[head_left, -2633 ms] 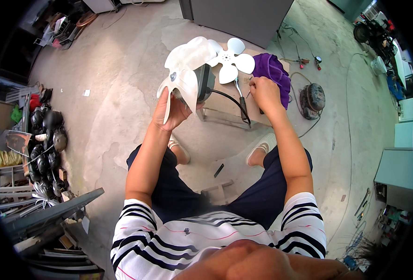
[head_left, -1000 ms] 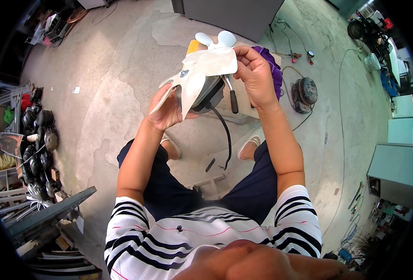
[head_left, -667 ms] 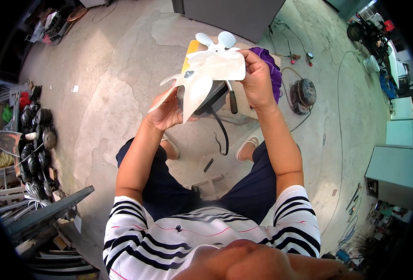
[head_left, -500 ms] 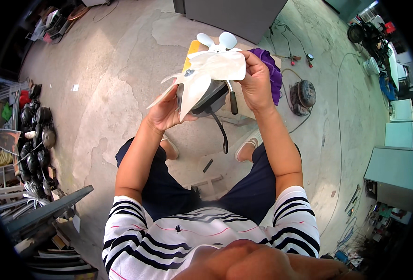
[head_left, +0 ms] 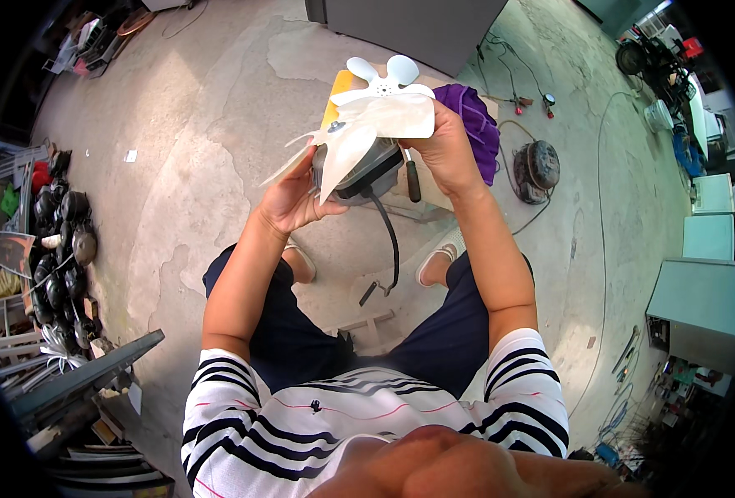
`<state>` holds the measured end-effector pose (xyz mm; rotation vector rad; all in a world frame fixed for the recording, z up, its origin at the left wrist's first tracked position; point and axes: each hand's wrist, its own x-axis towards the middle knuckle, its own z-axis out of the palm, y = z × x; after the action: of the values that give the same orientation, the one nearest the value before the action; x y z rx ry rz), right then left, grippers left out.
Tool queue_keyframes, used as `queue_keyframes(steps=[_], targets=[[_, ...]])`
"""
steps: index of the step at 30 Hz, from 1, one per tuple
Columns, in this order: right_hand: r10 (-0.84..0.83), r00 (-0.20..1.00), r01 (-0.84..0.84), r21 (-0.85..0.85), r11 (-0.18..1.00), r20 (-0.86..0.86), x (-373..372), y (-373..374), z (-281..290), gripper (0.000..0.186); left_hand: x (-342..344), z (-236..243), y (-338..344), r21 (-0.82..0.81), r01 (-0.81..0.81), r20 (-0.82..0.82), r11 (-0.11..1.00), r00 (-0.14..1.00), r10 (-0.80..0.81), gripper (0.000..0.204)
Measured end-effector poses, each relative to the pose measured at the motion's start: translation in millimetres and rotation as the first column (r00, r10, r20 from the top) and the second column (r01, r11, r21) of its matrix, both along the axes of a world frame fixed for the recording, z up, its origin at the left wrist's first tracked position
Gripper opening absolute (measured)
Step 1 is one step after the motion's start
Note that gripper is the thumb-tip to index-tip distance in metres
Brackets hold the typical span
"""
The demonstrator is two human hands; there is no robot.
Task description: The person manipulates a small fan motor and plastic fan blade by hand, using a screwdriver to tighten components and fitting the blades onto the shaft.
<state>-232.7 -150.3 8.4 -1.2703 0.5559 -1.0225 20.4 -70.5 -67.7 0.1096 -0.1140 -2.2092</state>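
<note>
A cream plastic fan blade [head_left: 349,158] on a grey motor [head_left: 371,174] is held up in front of me. My left hand [head_left: 288,197] is closed round the motor's left side, its fingers partly behind the blade. At the blade's right edge, my right hand [head_left: 449,151] is closed, thumb and fingers round a broad vane; some fingertips are hidden. From the motor hangs a black cord [head_left: 395,241]. Beneath my right hand shows a dark-handled tool [head_left: 413,184], its far end hidden. Beyond lies a second, white fan blade [head_left: 384,90], apart from my hands.
A purple cloth [head_left: 477,133] and a yellow object [head_left: 339,87] lie beside the white blade. On the floor at right stands a dark round compressor [head_left: 538,170] with hoses. A grey cabinet [head_left: 417,29] is ahead; several black compressors [head_left: 67,249] are piled at left.
The motor and cream blade have tilted slightly, and the cord now hangs lower with its end in view. My right hand's fingers have shifted lower along the vane's edge.
</note>
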Motion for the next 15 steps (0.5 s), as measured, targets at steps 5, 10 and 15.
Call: queue_keyframes(steps=[5, 10, 15], targets=[[0.009, 1.000, -0.009, 0.031, 0.999, -0.024, 3.2, 7.8, 8.6, 0.039, -4.0, 1.3, 1.8, 0.005, 0.012, -0.047, 1.000, 0.999, -0.012, 0.053], [0.027, 0.995, -0.022, 0.061, 0.998, -0.094, 0.0, 5.3, 5.9, 0.040, -2.4, -1.6, 0.8, 0.009, -0.001, -0.041, 1.000, 0.999, 0.001, 0.053], [0.024, 1.000, -0.023, 0.115, 0.993, -0.007, 0.8, 5.2, 2.8, 0.038, -7.0, 3.3, 1.1, 0.016, -0.020, -0.025, 1.000, 0.999, 0.020, 0.054]])
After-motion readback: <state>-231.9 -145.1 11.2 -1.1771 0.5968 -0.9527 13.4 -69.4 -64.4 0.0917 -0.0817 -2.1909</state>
